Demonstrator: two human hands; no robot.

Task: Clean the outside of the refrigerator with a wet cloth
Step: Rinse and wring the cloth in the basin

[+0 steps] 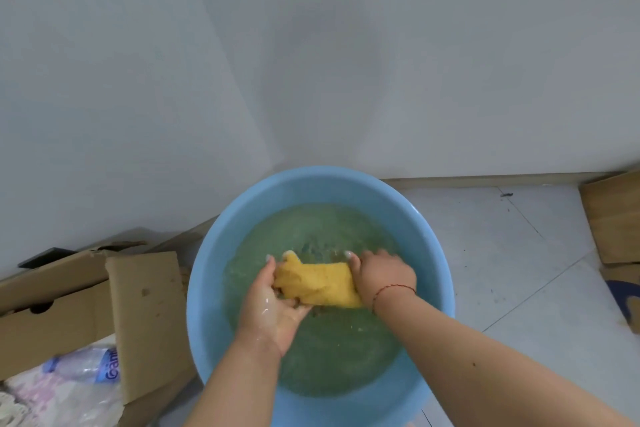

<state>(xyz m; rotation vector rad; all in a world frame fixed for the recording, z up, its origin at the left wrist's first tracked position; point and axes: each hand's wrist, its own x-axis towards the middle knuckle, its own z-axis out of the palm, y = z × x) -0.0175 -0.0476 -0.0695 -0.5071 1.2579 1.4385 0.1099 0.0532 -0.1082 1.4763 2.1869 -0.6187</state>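
Both hands wring a yellow cloth (pixel 317 282) over a blue basin (pixel 207 274).

The left hand (pixel 277 302) and right hand (pixel 382 276) each curl a tight grip round one end of the cloth, just above the basin's greenish water (pixel 332 357). Left of the basin stands an open cardboard box (pixel 138 305); behind it rises a white wall (pixel 311 62).

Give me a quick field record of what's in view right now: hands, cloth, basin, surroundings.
left hand: grips the cloth's left end
right hand: grips the cloth's right end
yellow cloth: bunched between both hands, over the water
blue basin: on the tiled floor, holds greenish water
cardboard box: open, left of basin
plastic bottle: lying in that box
refrigerator: not identifiable
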